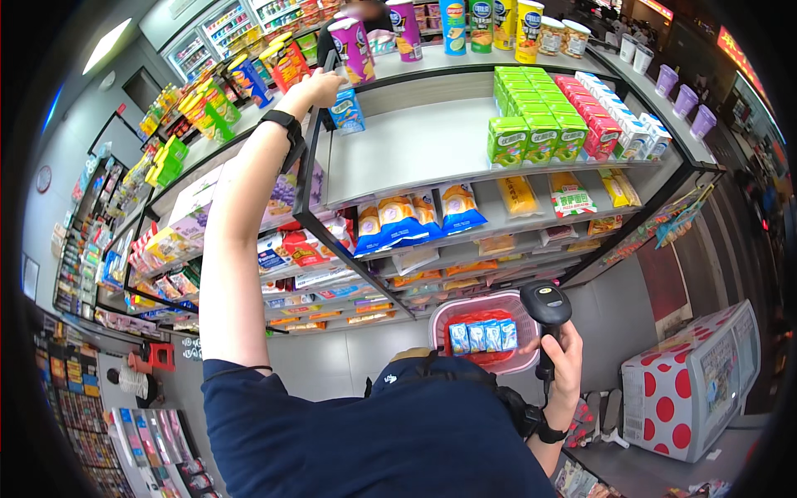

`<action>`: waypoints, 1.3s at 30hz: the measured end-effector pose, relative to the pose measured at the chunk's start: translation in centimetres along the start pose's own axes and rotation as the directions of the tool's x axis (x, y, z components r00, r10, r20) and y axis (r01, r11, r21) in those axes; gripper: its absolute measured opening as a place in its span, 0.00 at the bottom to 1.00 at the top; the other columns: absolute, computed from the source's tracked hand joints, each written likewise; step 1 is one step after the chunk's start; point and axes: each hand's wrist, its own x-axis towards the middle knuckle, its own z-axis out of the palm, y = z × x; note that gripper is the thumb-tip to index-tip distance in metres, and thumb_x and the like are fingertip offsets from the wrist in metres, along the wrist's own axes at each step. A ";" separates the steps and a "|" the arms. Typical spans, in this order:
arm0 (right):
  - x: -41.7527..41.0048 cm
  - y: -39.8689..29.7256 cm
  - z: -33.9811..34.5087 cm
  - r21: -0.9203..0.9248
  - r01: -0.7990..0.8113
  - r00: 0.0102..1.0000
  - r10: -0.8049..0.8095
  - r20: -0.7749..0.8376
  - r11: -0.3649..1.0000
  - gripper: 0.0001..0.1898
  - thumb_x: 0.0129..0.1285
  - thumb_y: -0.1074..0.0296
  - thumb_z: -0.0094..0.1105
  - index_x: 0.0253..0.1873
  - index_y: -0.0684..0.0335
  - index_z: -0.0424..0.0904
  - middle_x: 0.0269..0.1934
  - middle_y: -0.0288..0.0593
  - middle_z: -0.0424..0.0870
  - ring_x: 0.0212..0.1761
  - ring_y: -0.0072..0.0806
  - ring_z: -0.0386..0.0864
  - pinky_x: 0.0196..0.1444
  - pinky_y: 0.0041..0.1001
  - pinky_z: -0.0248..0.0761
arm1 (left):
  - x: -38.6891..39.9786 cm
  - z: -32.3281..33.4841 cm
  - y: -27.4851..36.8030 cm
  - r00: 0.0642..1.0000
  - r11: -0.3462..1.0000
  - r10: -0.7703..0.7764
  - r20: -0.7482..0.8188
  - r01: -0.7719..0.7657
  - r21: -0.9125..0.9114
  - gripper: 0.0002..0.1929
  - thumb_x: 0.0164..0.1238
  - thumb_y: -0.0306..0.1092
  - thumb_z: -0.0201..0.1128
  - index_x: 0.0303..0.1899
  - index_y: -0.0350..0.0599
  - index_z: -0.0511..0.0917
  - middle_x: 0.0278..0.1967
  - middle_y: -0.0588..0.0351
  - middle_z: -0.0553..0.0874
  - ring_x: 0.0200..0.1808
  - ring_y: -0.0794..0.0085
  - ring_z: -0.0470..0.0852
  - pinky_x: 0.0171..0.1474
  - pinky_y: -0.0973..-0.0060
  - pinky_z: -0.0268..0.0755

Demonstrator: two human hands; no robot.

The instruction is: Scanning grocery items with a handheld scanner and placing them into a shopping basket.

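My left hand (322,88) reaches out to the top left corner of the shelf unit, beside a purple chip canister (352,50). Just below its fingers a blue drink carton (347,113) stands upright at the shelf's left end; whether the fingers touch it I cannot tell. A black handheld barcode scanner (546,304) is upright in my right hand (563,358), its cable hanging down. Left of that hand, a pink plastic basket (438,311) on the floor holds a red bag and several blue-and-white packs (484,336). Green cartons (522,140) stand in rows on the top shelf, beside red cartons (599,134) and white ones.
Chip canisters (454,28) line the unit's top, with purple cups (685,99) at its right. Bagged breads (398,218) fill lower shelves. A person (367,18) is behind the unit. A red-dotted chest freezer (666,386) stands at right. Another person (134,381) is at far left.
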 end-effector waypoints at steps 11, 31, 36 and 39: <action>-1.9 0.2 -0.6 0.020 0.034 0.992 -0.032 -0.122 0.999 0.23 0.73 0.65 0.64 0.65 0.76 0.73 0.39 0.50 0.87 0.38 0.33 0.88 0.49 0.34 0.83 | 5.6 2.7 -1.1 0.983 0.997 0.058 0.172 -0.066 0.041 0.47 0.53 0.39 0.77 0.77 0.45 0.68 0.71 0.43 0.77 0.73 0.46 0.75 0.72 0.56 0.74; -4.0 -0.3 -0.2 0.032 0.046 0.995 -0.043 -0.090 0.998 0.25 0.73 0.71 0.62 0.69 0.76 0.70 0.52 0.48 0.84 0.40 0.29 0.87 0.49 0.30 0.82 | -0.6 -1.6 2.2 0.983 0.983 0.126 0.131 -0.106 -0.150 0.38 0.54 0.37 0.76 0.67 0.34 0.72 0.60 0.37 0.85 0.64 0.45 0.83 0.65 0.60 0.78; -3.8 -0.3 0.1 0.040 0.073 0.996 -0.070 -0.057 0.997 0.23 0.73 0.73 0.61 0.68 0.75 0.72 0.52 0.48 0.84 0.41 0.28 0.87 0.49 0.29 0.80 | -4.0 -3.7 5.5 0.954 0.896 0.138 0.268 -0.005 -0.443 0.33 0.66 0.47 0.67 0.71 0.49 0.70 0.48 0.42 0.89 0.32 0.63 0.93 0.37 0.64 0.87; -3.7 0.0 -0.1 0.051 0.022 1.000 -0.022 -0.010 0.998 0.22 0.73 0.73 0.62 0.68 0.74 0.72 0.49 0.47 0.85 0.41 0.28 0.87 0.50 0.29 0.81 | -4.8 -3.7 6.9 0.948 0.898 0.151 0.280 -0.013 -0.440 0.31 0.68 0.49 0.64 0.69 0.47 0.72 0.43 0.42 0.90 0.31 0.62 0.93 0.33 0.66 0.86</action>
